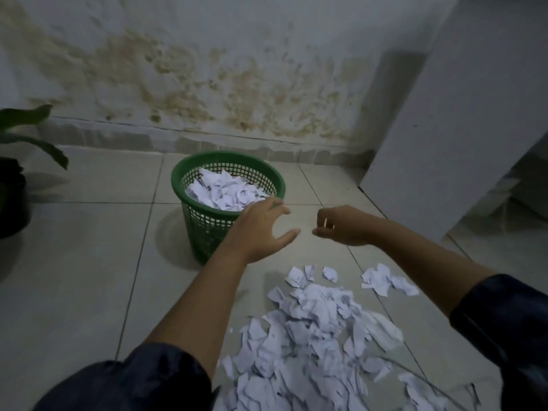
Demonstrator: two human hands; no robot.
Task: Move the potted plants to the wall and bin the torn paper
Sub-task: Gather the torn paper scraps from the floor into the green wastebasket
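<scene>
We're mid-binning — both hands are up by the green mesh waste basket (207,229), neither carrying paper as far as we can see. The left hand (261,229) hangs over the basket's near rim with fingers spread wide and nothing in it. The right hand (344,226) sits just right of the basket, fingers loosely curled inward; we see no scrap between them, though the palm side is turned away from us.

To do this step well, we'd go back to the heap of torn paper (314,345) on the floor tiles (89,262) near our knees and scoop with both hands cupped together from opposite sides, since the pieces are light and small and single-hand grabs will shed bits. We'd carry low and release right over the basket's mouth. The outlying scraps (385,280) need a pinch or a sweep into the main heap first.

The paper is white, printed, ripped into irregular crumpled pieces; the basket already holds a good mound of it (225,191). A potted plant (17,173) stands at the left edge, near the stained wall (237,69).
</scene>
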